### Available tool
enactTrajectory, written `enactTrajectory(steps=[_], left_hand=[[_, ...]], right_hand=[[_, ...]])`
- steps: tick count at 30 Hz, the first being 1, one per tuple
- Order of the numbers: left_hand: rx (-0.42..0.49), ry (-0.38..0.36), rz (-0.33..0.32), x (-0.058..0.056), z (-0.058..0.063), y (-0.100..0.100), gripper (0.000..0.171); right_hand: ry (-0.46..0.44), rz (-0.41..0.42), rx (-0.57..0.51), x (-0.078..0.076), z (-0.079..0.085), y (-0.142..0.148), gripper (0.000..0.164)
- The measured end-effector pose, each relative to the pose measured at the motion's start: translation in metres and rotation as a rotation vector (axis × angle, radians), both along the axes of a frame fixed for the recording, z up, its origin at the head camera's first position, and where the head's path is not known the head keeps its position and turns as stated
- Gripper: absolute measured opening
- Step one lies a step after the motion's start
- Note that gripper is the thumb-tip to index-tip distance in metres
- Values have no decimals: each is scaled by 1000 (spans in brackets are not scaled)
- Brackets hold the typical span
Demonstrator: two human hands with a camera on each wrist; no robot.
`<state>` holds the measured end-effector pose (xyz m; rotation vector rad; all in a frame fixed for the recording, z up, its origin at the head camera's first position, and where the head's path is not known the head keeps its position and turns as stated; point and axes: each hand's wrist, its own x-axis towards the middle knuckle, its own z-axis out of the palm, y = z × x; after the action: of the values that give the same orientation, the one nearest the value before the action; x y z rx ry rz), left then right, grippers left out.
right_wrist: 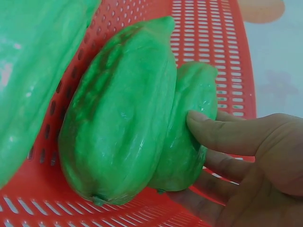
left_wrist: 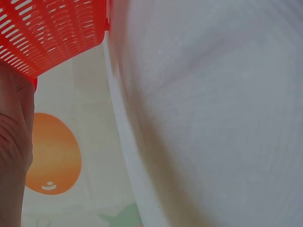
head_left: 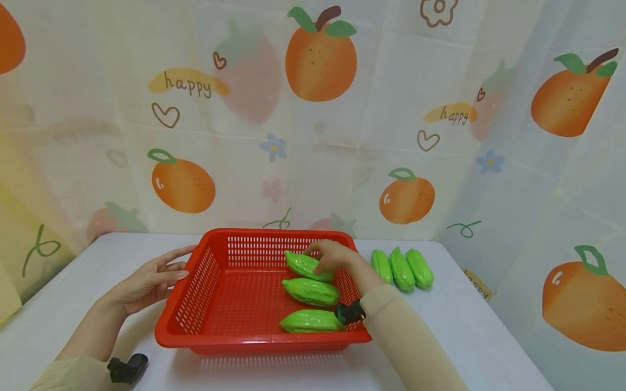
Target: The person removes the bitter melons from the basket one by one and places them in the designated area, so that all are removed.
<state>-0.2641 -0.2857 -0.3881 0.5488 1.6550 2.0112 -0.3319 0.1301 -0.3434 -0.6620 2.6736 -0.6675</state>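
A red plastic basket (head_left: 244,340) stands on the table with three green bitter melons along its right side. My right hand (head_left: 333,256) reaches in over the right wall and holds the farthest bitter melon (head_left: 302,265). In the right wrist view the thumb (right_wrist: 208,127) lies on top of this bitter melon, with the fingers along its far side and under it. Beside it lies the middle bitter melon (head_left: 311,292), and the nearest bitter melon (head_left: 311,321) is by the front wall. At the basket's left rim, my left hand (head_left: 152,279) holds the edge, thumb at the rim.
Three more bitter melons (head_left: 402,270) lie side by side on the white table (head_left: 469,326), right of the basket. Behind the table hangs a fruit-printed curtain (head_left: 313,136). Black wrist cameras sit at both cuffs.
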Motion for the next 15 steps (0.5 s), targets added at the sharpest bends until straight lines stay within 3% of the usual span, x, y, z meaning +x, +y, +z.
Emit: enactTrajectory(steps=[15], left_hand=[[0,9,-10,1,2,1,50]], right_hand=[[-53,-54,-134,2,13,3,51]])
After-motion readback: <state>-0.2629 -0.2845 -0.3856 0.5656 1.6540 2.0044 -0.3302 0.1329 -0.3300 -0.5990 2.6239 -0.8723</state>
